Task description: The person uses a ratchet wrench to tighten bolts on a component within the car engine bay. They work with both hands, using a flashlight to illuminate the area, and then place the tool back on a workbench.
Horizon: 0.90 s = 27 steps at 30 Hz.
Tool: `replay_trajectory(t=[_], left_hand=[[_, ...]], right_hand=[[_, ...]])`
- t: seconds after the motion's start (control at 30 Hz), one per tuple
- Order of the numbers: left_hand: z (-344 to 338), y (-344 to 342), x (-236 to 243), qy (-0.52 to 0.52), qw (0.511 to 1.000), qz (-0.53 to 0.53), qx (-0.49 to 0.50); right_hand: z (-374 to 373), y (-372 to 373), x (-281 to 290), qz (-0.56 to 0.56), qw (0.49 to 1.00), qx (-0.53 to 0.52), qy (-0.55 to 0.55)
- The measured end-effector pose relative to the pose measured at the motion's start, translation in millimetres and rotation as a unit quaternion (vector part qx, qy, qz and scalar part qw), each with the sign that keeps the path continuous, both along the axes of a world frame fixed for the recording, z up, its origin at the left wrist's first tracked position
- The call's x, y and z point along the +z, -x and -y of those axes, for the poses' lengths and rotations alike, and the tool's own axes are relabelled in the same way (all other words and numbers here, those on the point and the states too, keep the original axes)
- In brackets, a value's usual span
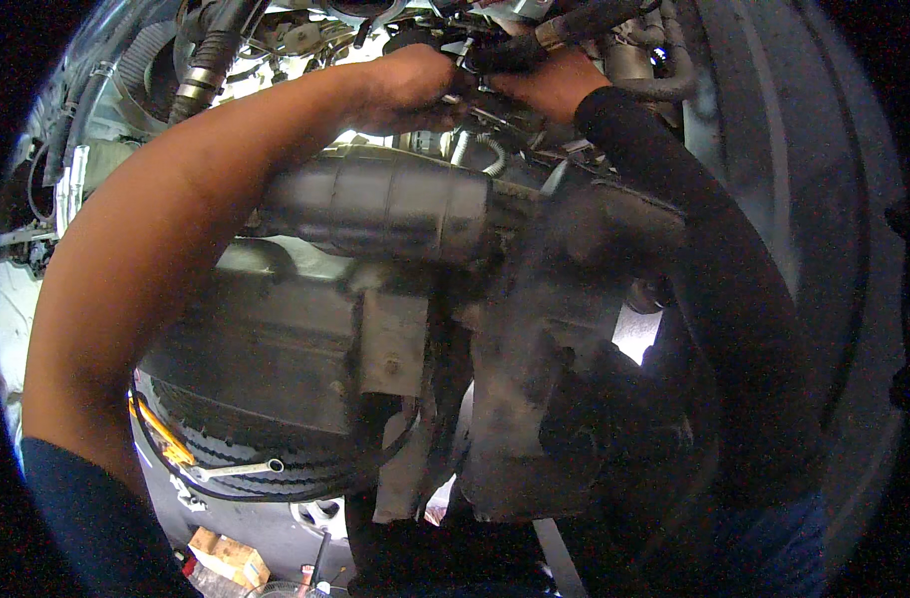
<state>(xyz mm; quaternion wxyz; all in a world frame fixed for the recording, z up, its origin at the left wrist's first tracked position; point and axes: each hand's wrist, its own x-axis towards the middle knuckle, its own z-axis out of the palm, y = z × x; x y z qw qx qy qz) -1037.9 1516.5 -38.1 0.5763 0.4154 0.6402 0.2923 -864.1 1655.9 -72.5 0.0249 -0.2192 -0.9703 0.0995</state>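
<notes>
Both my arms reach up and forward into a vehicle's engine area. My left hand (420, 85) is closed, its fingers curled among dark hoses and small metal parts. Facing it from the right, my right hand (555, 85) has its fingers pressed together at the same spot. A small shiny metal piece (485, 83) shows at the right fingertips; its kind is too small to tell. What lies inside either grip is hidden. Over the right hand runs a thick dark hose (575, 28). Below the hands lies a wide black ribbed duct (395, 204).
A dusty dark housing (276, 334) and a bracket (393, 344) sit below the duct. A combination wrench (241, 469) rests by a tyre (305, 463), beside a yellow tool (161, 429). Lower down is a cardboard box (229, 558). A dark body panel (804, 199) borders the right.
</notes>
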Motion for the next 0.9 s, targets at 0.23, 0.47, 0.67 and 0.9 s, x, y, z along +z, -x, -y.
replay_trajectory(t=[0.23,0.47,0.67,0.9], left_hand=[[-10,1,-7,0.043,0.999,-0.029,0.012],[-11,-3,-17,0.048,0.99,0.08,0.103],[-15,-13,-8,0.05,0.992,0.079,0.086],[-13,-19,12,0.109,0.99,0.016,0.083]], right_hand=[[-1,1,8,0.04,0.994,0.007,0.101],[-4,-5,24,0.045,0.992,0.081,0.083],[-1,-10,25,0.034,0.994,0.078,0.071],[12,-4,13,-0.032,0.991,-0.021,0.129]])
